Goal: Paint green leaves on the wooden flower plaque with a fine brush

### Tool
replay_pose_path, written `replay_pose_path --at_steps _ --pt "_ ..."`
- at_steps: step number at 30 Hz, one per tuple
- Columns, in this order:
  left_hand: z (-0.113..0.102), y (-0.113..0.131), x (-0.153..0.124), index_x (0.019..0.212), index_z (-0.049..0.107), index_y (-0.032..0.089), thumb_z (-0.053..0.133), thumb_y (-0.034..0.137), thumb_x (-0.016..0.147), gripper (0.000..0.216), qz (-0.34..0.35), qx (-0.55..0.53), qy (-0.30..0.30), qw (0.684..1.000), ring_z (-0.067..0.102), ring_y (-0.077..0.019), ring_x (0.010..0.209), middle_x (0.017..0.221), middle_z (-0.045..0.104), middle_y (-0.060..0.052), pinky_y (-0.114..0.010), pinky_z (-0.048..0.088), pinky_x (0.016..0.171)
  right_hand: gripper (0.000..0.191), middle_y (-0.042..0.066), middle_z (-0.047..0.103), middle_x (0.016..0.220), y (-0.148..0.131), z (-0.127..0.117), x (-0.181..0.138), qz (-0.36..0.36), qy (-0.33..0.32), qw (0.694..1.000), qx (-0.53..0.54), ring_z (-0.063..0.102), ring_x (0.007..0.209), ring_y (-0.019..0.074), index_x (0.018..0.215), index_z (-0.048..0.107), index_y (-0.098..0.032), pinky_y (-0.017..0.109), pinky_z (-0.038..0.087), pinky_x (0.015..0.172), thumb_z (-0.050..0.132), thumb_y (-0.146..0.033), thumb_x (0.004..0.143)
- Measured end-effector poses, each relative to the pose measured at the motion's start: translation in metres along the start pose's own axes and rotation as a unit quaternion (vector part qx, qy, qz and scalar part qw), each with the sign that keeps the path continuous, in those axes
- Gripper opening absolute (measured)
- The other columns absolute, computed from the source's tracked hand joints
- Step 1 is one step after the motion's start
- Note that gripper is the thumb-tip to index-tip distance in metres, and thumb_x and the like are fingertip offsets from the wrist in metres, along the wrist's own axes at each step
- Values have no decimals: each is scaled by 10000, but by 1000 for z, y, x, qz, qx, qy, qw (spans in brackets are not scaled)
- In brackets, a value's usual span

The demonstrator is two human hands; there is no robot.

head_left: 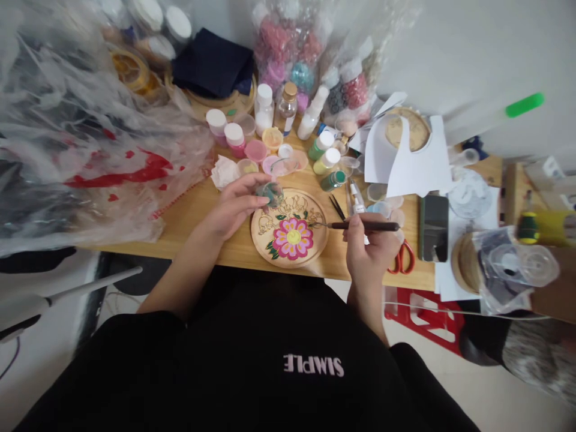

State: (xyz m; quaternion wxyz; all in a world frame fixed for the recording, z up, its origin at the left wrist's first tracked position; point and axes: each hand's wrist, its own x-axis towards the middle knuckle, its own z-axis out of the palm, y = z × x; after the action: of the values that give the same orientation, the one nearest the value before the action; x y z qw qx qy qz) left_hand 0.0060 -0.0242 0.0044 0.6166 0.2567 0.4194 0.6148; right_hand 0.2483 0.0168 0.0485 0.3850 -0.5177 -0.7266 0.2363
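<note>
My left hand [236,207] grips a small clear cup [270,193] with dark green stuff in it, above the left rim of a round wooden plaque [265,249]. On the plaque is a pink flower [292,238] with a yellow centre, green leaves and gold outlines. Between its fingers my right hand [373,246] holds a dark-handled tool [371,226] with a thin metal end. That metal end reaches over the plaque's right part, by the leaves. Black tweezers [336,207] lie just right of the plaque.
Behind the plaque stand paint cups [256,151], jars and bottles [288,108]. A plastic bag [135,162] covers the left side. To the right are red scissors [407,258], a phone [434,228] and cut white paper [382,156]. The table's front edge [234,261] runs close to my body.
</note>
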Motion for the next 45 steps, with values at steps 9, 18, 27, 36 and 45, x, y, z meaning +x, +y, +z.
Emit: replay_pose_path --at_steps 9,18,27,36,45 --pt "2 1 0 974 718 201 795 145 676 312 1 -5 2 1000 676 -155 857 926 735 -26 -241 510 653 227 -17 626 573 -3 11 2 -61 39 997 -26 536 510 119 727 606 -221 288 447 538 539 -311 924" --pt "0 0 0 984 712 205 805 183 672 326 0 8 8 1000 678 -174 880 944 735 -31 -265 510 666 246 -15 599 564 1 12 4 -90 43 994 -49 550 529 131 714 601 -233 291 443 551 533 -331 929" --pt "-1 -2 0 990 721 204 794 174 696 305 3 2 -3 1000 681 -181 896 958 740 -38 -271 512 667 205 -6 651 604 0 5 9 -102 -2 994 -37 568 537 127 728 619 -231 283 451 529 556 -300 910" --pt "-1 -2 1 987 711 202 796 182 691 308 -1 6 -1 1000 676 -166 869 948 740 -34 -264 509 665 210 -29 625 586 14 0 11 -74 -34 996 28 551 507 113 771 640 -223 280 434 520 577 -324 944" --pt "1 -1 2 950 736 195 811 141 654 310 -3 -24 1 1000 675 -140 818 905 750 -23 -219 503 617 186 -31 644 645 19 -3 9 -88 -6 994 63 541 492 91 789 670 -217 272 415 501 607 -321 930"
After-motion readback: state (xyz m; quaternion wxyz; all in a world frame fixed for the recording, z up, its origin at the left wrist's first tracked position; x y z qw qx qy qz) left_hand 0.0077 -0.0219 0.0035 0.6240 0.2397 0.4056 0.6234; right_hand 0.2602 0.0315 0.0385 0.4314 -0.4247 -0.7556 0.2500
